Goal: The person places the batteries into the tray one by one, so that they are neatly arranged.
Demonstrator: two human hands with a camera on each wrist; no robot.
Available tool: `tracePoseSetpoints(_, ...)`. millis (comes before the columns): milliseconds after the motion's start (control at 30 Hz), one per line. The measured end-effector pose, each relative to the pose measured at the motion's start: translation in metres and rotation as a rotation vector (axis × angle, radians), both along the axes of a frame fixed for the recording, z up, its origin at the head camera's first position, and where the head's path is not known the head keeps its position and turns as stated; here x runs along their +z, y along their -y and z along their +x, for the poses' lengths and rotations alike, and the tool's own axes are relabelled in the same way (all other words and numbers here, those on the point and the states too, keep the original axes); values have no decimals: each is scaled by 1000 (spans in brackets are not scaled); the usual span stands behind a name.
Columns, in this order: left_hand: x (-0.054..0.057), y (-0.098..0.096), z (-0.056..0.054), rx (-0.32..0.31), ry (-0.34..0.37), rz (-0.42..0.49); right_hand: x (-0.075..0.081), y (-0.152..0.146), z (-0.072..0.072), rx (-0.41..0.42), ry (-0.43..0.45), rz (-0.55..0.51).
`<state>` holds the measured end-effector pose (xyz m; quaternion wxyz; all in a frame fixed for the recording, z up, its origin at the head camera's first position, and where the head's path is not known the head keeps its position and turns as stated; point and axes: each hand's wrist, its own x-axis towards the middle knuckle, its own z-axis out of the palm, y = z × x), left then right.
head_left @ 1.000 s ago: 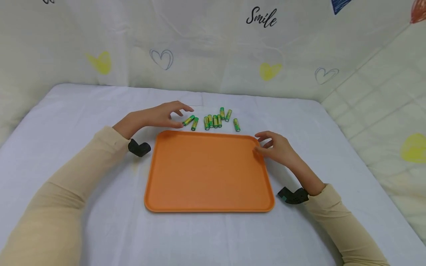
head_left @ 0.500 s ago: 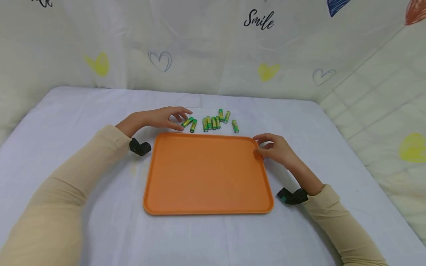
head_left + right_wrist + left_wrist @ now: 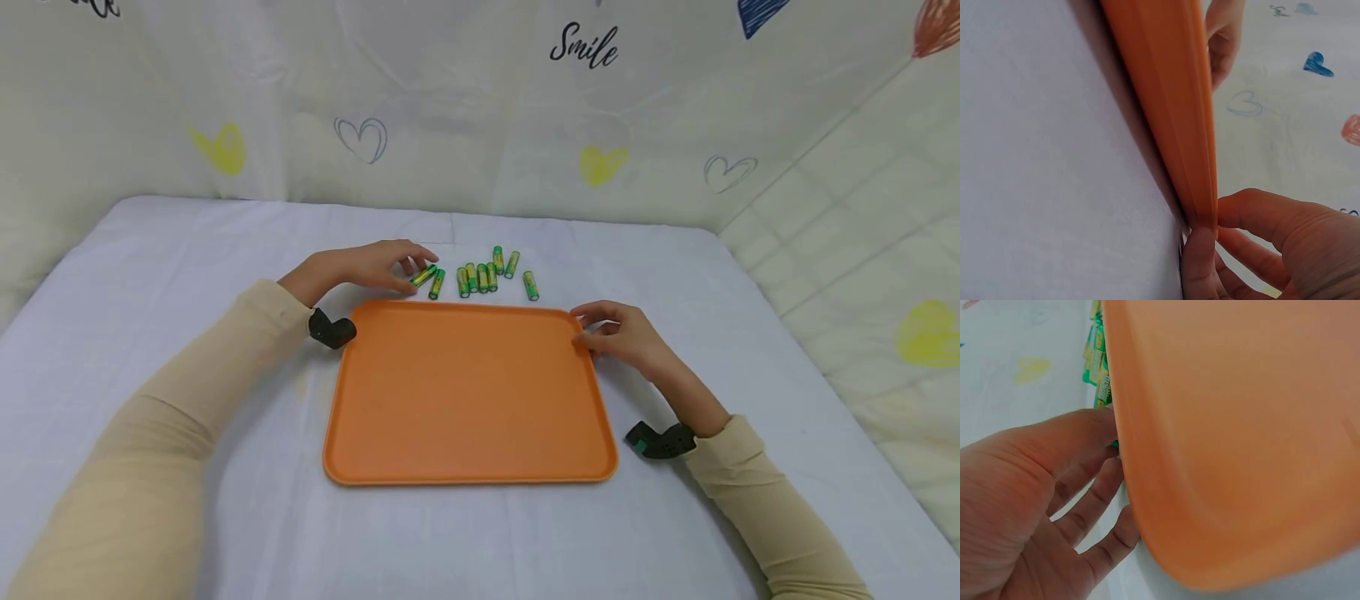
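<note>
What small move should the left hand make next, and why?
Probably the left hand should pinch the leftmost green-yellow cylindrical battery: that hand is right at it, no firm grip is visible, and the right hand holds the orange rectangular tray.

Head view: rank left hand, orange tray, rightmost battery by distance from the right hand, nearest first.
From the right hand:
1. Orange tray: in contact, held near its far right corner.
2. Rightmost battery: just past the tray's far edge.
3. Left hand: beyond the tray's far left corner.
</note>
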<state>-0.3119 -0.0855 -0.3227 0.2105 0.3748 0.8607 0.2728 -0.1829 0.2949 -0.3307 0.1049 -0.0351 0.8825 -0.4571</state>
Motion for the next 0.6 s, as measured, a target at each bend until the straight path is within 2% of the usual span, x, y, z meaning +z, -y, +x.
tracePoseSetpoints(600, 4, -6, 2, 19, 43, -24, 2, 0, 0, 3, 27, 22)
